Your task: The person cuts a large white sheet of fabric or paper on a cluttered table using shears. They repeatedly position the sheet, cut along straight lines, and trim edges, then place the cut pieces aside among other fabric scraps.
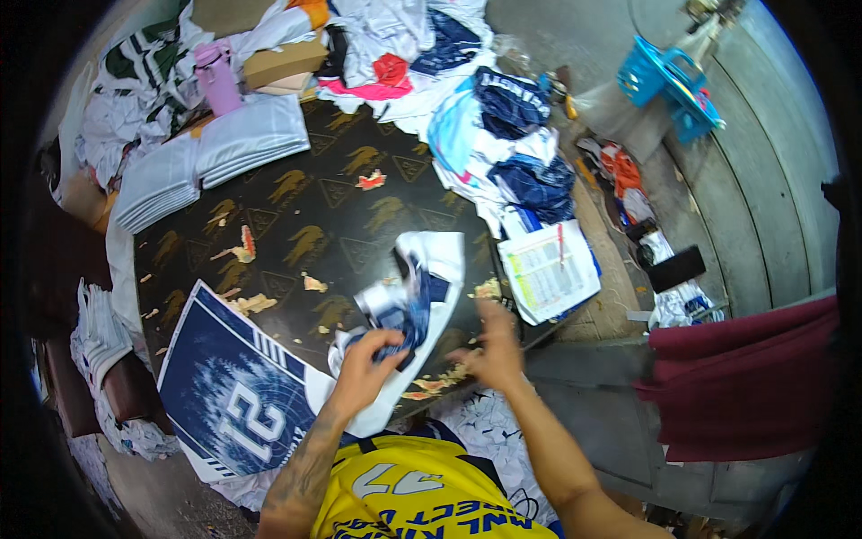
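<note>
My left hand (364, 366) pinches a bunched navy and white fabric piece (406, 310) near the front of the dark table. Under this bundle runs a white fabric strip (442, 256), curving toward my body. To its right hovers my right hand (496, 349), blurred, its fingers apart and nothing visible in them. Left of my left hand, a navy printed jersey panel (229, 377) with a forest pattern and white stripes lies flat, partly over the table's near edge. My left fingers hide part of the bundle.
The patterned black table (359, 211) has worn, peeled patches. Folded white fabric stacks (251, 139) stand at its far left beside a pink bottle (216, 79). Heaped garments (530, 180) and a printed sheet with a red pen (549, 269) lie right. A blue basket (669, 85) hangs far right.
</note>
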A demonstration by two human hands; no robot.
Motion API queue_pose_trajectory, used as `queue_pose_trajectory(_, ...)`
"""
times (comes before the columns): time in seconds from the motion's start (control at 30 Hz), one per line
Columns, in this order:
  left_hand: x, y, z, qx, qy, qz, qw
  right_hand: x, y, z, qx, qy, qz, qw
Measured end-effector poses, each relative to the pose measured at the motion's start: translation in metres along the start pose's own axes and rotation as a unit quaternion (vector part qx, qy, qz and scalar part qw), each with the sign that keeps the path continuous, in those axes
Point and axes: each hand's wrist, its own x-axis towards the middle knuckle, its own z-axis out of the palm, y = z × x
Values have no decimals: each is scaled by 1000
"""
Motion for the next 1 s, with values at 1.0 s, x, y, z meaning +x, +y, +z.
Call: queue_pose_trajectory(1.0, -284, -126, -37, 374, 451, -285, 759, -79, 23, 29, -111, 55, 81, 989)
